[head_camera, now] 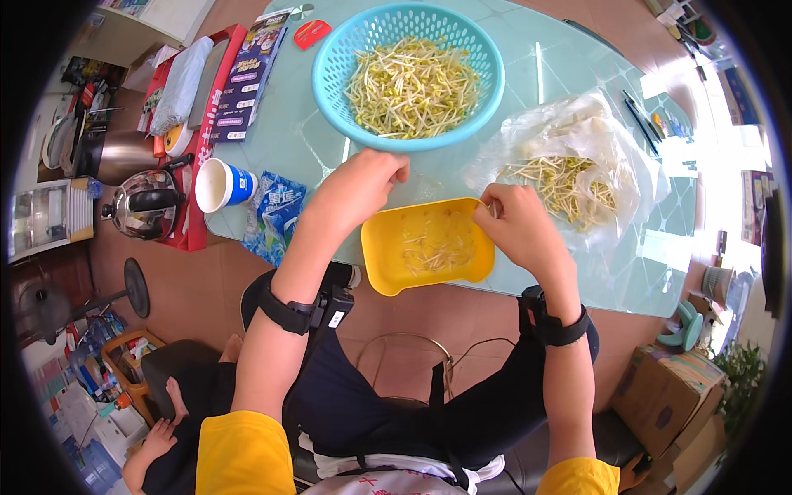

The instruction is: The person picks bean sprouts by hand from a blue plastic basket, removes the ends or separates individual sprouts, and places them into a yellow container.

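My left hand (374,179) is just below the near rim of a light-blue plastic colander (326,105), its fingers curled and their tips turned away from view. Bean sprouts (414,90) are heaped in the colander. My right hand (520,219) is at the right rim of a yellow plastic container (383,247), thumb and fingers drawn together. Whether either hand holds a sprout is not visible. Small sprout scraps (436,253) lie in the container, which overhangs the table's near edge. To the right, more bean sprouts (557,179) lie in an open clear plastic bag (609,142).
The glass table (631,272) also bears a paper cup (216,185), a blue packet (272,210), leaflets (247,80), a red card (312,34) and pens (641,124). A glass kettle (145,201) stands left. Another person's hand (159,438) shows lower left.
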